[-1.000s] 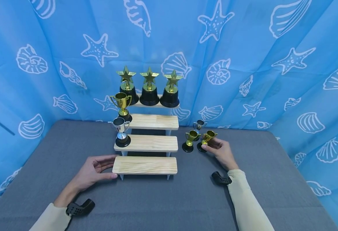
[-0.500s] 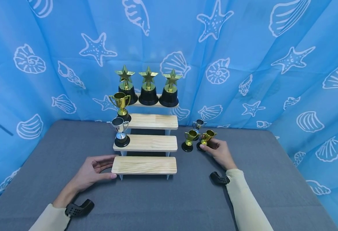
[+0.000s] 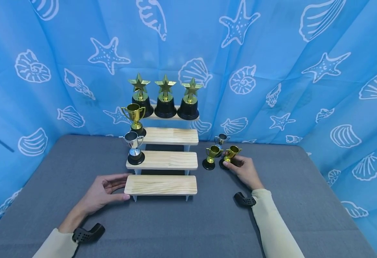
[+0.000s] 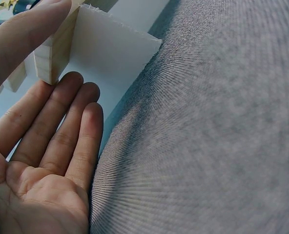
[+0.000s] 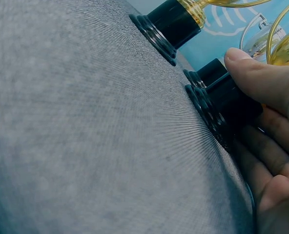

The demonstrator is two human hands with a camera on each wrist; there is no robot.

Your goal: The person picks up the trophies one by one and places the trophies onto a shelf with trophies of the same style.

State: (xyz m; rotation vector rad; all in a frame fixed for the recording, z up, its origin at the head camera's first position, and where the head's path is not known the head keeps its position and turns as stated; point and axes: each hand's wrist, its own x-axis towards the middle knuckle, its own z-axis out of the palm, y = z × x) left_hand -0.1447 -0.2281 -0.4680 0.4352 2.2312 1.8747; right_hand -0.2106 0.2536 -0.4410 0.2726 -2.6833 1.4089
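Tiered stand (image 3: 161,185): wooden, four levels; all places below are taken from it.

Top level: three star trophies (image 3: 165,107), in a row. Second level, left end: one large gold cup (image 3: 136,118). Third level, left end: one large silver cup (image 3: 135,147).

Right of the stand, on grey cloth (image 3: 188,225): small silver cup (image 3: 222,138), rearmost; small gold cup (image 3: 213,152), nearer the stand; held gold cup (image 3: 232,153), farther out.

Right hand (image 3: 247,172): thumb and fingers gripping the held gold cup low down, its base apparently on the cloth.

Left hand (image 3: 99,193): at the stand's bottom level, left end, fingers loosely extended, thumb at the front corner (steadying, perhaps).

Progress, as judged: five pieces placed on the stand; three outstanding beside it, one already in hand.
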